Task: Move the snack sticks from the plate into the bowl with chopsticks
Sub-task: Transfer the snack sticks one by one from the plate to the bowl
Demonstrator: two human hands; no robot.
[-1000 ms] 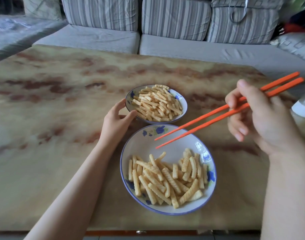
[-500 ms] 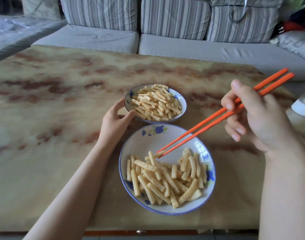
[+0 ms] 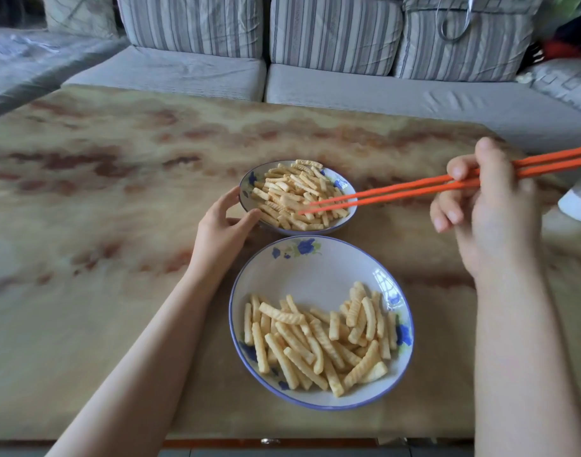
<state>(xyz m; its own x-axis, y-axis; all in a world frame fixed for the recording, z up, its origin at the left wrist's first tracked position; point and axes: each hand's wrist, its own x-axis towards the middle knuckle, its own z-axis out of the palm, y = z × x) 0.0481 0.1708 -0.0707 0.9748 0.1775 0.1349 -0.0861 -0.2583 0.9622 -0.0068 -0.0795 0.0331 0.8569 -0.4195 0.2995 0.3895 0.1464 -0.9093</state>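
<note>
The orange chopsticks [image 3: 414, 188] lie almost level across the far right of the view. Their long axis runs from the upper right down to the left, and the two sticks are close together and nearly parallel. Their thin tips point left and end slightly apart over the near right part of the bowl [image 3: 343, 185], just above or on its heap of snack sticks [image 3: 282, 189]. Whether a stick is caught between the tips cannot be told. The right hand [image 3: 490, 212] pinches the chopsticks near their thick ends, with the thumb on top and the fingers curled beneath, so most of their length reaches out to its left. The left hand [image 3: 223, 225] cups the near left side of the bowl, with thumb and forefinger curved against its wall. The plate [image 3: 315, 268] sits on the desk [image 3: 118, 199] just in front of the bowl, between the two forearms. More snack sticks [image 3: 315, 341] are piled on the plate's near half at mixed angles, and its far half is bare. A striped sofa [image 3: 197, 70] stands beyond the desk.
</note>
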